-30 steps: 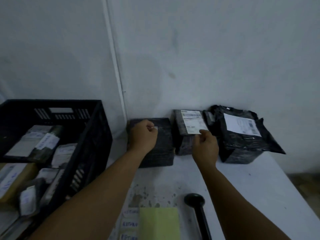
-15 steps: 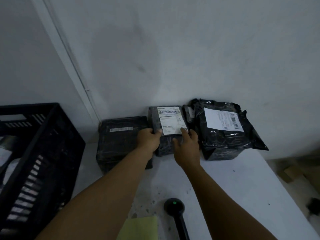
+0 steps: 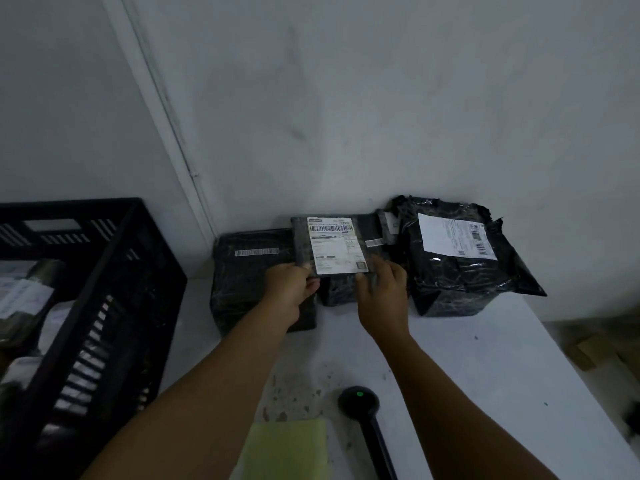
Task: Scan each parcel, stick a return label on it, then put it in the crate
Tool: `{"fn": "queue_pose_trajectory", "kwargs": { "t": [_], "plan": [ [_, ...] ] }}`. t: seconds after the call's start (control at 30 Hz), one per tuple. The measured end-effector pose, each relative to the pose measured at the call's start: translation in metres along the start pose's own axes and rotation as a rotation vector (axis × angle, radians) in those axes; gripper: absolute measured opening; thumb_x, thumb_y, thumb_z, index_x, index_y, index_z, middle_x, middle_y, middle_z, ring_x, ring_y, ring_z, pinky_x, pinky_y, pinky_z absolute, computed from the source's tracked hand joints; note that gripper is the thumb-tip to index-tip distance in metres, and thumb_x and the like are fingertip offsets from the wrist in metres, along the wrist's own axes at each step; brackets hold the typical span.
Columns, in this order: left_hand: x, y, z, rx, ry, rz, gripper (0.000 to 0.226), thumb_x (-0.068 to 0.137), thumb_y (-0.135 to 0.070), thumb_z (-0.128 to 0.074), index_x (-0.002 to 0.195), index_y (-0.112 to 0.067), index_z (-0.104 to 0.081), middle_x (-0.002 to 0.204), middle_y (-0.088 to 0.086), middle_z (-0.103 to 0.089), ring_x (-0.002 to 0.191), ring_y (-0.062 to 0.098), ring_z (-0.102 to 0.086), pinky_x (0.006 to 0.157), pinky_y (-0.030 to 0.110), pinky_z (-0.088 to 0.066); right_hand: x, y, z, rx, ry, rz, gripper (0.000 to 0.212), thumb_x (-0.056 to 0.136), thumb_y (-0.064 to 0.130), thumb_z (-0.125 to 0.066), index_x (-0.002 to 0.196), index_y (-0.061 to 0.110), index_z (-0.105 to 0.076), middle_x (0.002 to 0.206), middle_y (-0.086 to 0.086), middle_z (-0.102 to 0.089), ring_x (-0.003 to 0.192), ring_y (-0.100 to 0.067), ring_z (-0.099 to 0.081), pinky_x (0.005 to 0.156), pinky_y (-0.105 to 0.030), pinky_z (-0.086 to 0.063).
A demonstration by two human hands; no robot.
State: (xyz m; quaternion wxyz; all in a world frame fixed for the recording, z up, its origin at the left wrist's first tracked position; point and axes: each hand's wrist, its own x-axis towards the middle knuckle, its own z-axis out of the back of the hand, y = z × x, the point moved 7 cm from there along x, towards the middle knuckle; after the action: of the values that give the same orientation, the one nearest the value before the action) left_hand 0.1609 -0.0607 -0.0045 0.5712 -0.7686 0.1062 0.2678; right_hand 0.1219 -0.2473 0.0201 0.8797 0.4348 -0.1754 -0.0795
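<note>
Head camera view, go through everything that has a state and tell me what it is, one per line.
Small parcel: lifted, tilted, label up.
Left hand: grips its left edge.
Right hand: grips its right edge.
Left parcel: resting on table.
Right bagged parcel: resting, label up.
Scanner: lying down, green light on.
Crate: holds parcels.

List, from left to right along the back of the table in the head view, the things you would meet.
black crate → flat black parcel → small parcel held in both hands → crumpled black bag parcel
</note>
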Motion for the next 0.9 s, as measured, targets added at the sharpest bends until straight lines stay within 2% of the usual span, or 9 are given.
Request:
{"fn": "queue_pose_trajectory", "kwargs": {
  "t": [0.1,0.2,0.3,0.37,0.43,0.6,0.73,0.83,0.9],
  "plan": [
    [-0.009,0.006,0.023,-0.028,-0.003,-0.004,0.012,0.098,-0.007,-0.056,0.093,-0.011,-0.066,0.098,0.011,-0.072,0.091,0.021,-0.068,0.073,0.028,-0.059,-0.005,-0.003,-0.001,0.105,0.020,-0.117,0.052,0.099,0.034,-0.055,0.146,0.013,-0.043,0.140,-0.011,-0.045,0.117,-0.022,-0.055,0.098,-0.034,-0.048],
    [-0.021,0.017,0.050,-0.066,0.009,-0.009,0.014,0.097,-0.006,-0.057,0.092,-0.012,-0.068,0.090,0.006,-0.075,0.090,0.020,-0.069,0.067,0.027,-0.057,-0.019,-0.007,-0.009,0.323,0.062,-0.302,0.056,0.099,0.039,-0.054,0.149,0.016,-0.039,0.131,-0.004,-0.060,0.109,-0.014,-0.059,0.096,-0.036,-0.050],
    [-0.037,0.033,0.080,-0.074,0.060,0.003,0.013,0.098,-0.005,-0.056,0.098,-0.011,-0.068,0.092,0.006,-0.075,0.087,0.020,-0.070,0.068,0.028,-0.056,-0.041,-0.009,-0.018,0.443,0.155,-0.404,0.042,0.098,0.036,-0.057,0.136,0.018,-0.054,0.115,0.006,-0.069,0.103,-0.013,-0.065,0.091,-0.038,-0.055],
    [-0.050,0.046,0.103,-0.072,0.070,0.017,0.014,0.097,-0.003,-0.057,0.106,-0.008,-0.066,0.096,0.010,-0.075,0.084,0.021,-0.071,0.066,0.028,-0.058,-0.059,-0.005,-0.024,0.406,0.242,-0.357,0.019,0.098,0.027,-0.059,0.115,0.025,-0.068,0.095,0.012,-0.073,0.089,-0.006,-0.068,0.078,-0.028,-0.056],
    [-0.064,0.061,0.127,-0.063,0.064,0.040,0.017,0.096,-0.002,-0.057,0.111,-0.005,-0.065,0.102,0.014,-0.073,0.083,0.022,-0.071,0.065,0.028,-0.059,-0.081,-0.004,-0.031,0.346,0.312,-0.313,0.017,0.097,0.019,-0.058,0.107,0.026,-0.071,0.091,0.011,-0.074,0.084,-0.005,-0.069,0.072,-0.022,-0.055],
    [-0.088,0.099,0.176,0.030,0.053,0.088,0.023,0.093,-0.003,-0.062,0.116,-0.002,-0.063,0.102,0.018,-0.073,0.088,0.028,-0.070,0.073,0.036,-0.060,-0.146,-0.026,-0.053,0.287,0.425,-0.401,0.019,0.097,0.017,-0.058,0.114,0.019,-0.068,0.094,0.007,-0.074,0.079,-0.005,-0.070,0.069,-0.025,-0.055],
    [-0.089,0.112,0.192,0.178,0.057,0.046,0.021,0.093,-0.029,-0.068,0.114,-0.026,-0.066,0.107,-0.001,-0.075,0.099,0.021,-0.071,0.085,0.040,-0.060,-0.182,-0.034,-0.068,0.333,0.470,-0.502,0.020,0.099,0.014,-0.057,0.117,0.015,-0.064,0.097,0.006,-0.072,0.084,-0.005,-0.069,0.060,-0.012,-0.050],
    [-0.085,0.124,0.197,0.245,0.073,0.062,0.016,0.098,-0.026,-0.061,0.111,-0.025,-0.070,0.107,-0.001,-0.075,0.098,0.019,-0.072,0.084,0.039,-0.060,-0.195,-0.035,-0.071,0.272,0.475,-0.503,0.030,0.098,0.016,-0.059,0.127,0.012,-0.062,0.104,0.000,-0.072,0.091,-0.015,-0.068,0.069,-0.022,-0.055],
    [-0.084,0.129,0.200,0.218,0.059,0.076,0.016,0.097,-0.024,-0.062,0.110,-0.023,-0.070,0.102,-0.002,-0.077,0.093,0.018,-0.073,0.077,0.034,-0.060,-0.200,-0.034,-0.067,0.169,0.459,-0.470,0.037,0.095,0.018,-0.063,0.131,0.010,-0.060,0.102,0.000,-0.070,0.085,-0.014,-0.068,0.071,-0.025,-0.058]
  ]
}}
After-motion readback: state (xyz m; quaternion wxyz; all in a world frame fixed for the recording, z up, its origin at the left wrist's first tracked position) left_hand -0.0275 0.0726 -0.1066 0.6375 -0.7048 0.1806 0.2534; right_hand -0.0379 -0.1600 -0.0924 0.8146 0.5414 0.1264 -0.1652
